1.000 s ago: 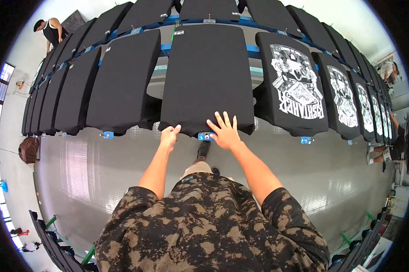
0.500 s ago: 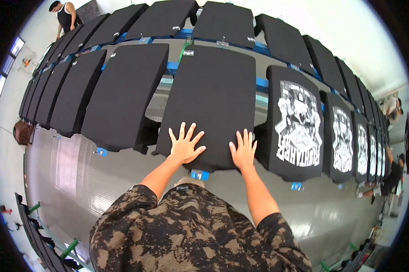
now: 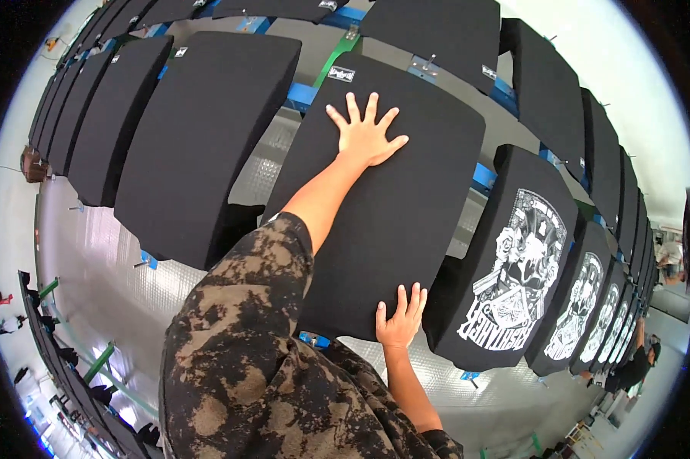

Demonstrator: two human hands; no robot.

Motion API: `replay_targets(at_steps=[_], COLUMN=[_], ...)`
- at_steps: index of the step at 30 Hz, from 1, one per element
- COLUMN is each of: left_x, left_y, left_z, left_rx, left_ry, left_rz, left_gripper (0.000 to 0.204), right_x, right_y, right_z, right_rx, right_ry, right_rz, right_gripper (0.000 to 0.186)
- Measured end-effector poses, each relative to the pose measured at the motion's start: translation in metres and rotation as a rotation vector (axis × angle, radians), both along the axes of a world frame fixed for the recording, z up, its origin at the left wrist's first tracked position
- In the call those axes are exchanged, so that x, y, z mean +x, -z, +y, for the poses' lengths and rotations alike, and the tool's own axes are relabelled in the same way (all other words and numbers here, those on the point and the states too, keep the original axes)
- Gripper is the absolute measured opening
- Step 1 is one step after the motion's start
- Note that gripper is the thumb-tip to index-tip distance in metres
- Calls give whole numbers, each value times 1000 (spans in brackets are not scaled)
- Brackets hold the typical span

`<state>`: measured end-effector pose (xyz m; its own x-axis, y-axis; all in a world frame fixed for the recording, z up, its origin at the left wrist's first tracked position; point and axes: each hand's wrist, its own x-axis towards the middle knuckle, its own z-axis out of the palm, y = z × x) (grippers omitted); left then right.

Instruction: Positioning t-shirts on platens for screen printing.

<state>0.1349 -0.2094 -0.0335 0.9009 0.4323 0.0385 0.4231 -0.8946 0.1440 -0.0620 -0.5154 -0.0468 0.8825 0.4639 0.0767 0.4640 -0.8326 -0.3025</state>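
Black shirt [image 3: 406, 222] may wrinkle, I judge, if my flat, spread left hand [image 3: 366, 134] and right hand [image 3: 398, 320] push unevenly.

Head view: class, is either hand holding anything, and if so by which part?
Nothing is gripped. The left hand lies flat, fingers spread, near the top of the plain black fabric-covered board; the right hand presses flat on its lower edge.

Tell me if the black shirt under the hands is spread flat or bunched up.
Spread flat. The black shirt lies smooth over its board, no folds visible; the left hand presses near the collar, the right hand at the hem.
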Motion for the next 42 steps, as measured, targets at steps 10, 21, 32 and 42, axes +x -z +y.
replay_targets(at_steps=[10,21,32,42], left_x=[-171,-164,21,-55], left_y=[5,42,43,33], left_z=[-72,164,234,295], left_rx=[-401,305,224,378], left_ry=[818,-203,-77,-547], left_rz=[-170,5,-150,-269], left_gripper=[46,59,47,54], right_x=[1,-1,-2,0], right_y=[-1,2,2,2], right_z=[-4,-6,-10,-5], right_rx=[11,-15,-16,1], right_ry=[-38,-41,-78,-94], right_rz=[44,-3,22,36], right_gripper=[50,50,51,51])
